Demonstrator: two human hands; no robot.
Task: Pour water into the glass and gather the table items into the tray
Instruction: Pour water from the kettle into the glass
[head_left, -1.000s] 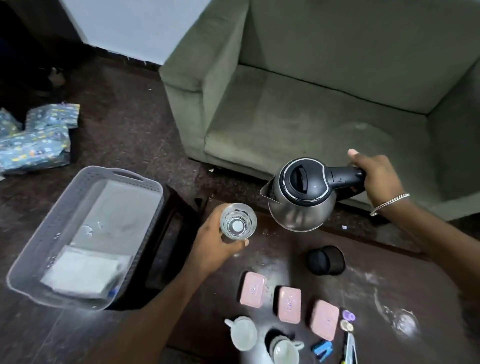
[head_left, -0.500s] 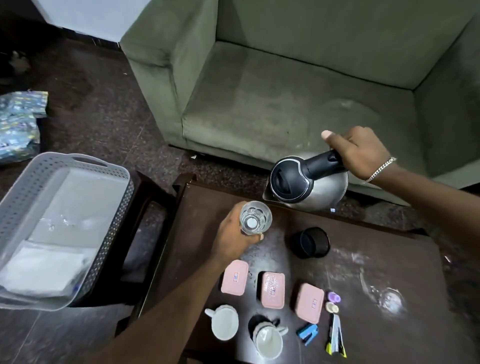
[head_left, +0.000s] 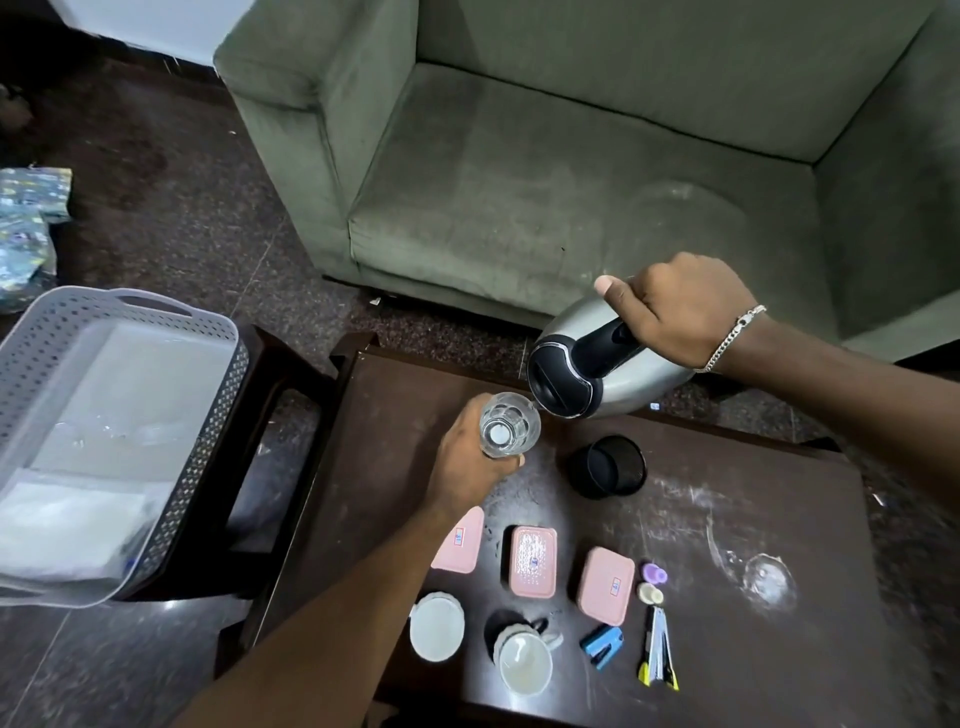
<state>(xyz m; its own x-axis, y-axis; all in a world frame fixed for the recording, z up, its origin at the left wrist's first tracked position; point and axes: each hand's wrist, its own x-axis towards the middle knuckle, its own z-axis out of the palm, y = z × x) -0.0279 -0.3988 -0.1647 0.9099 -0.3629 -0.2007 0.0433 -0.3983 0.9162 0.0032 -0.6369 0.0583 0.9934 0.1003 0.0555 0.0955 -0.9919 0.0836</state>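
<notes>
My left hand (head_left: 470, 460) grips a clear glass (head_left: 509, 431) and holds it above the dark wooden table (head_left: 727, 519). My right hand (head_left: 680, 309) grasps the black handle of a steel kettle (head_left: 597, 371). The kettle is tipped steeply to the left, its spout touching the glass rim. On the table lie three pink boxes (head_left: 532, 561), two white cups (head_left: 436, 626), a black mesh cup (head_left: 605, 467), a blue stapler (head_left: 602, 644) and pens (head_left: 658, 649). The grey perforated tray (head_left: 218, 441) stands to the left on a stool.
A green sofa (head_left: 571, 182) stands just beyond the table's far edge. Two small round caps (head_left: 653, 582) lie beside the right pink box. A white smear marks the table's right side. Patterned packets (head_left: 26, 228) lie on the floor at far left.
The kettle has tipped further over, from nearly upright to spout-down at the glass rim. The glass has stayed in my left hand; the view has shifted right and down.
</notes>
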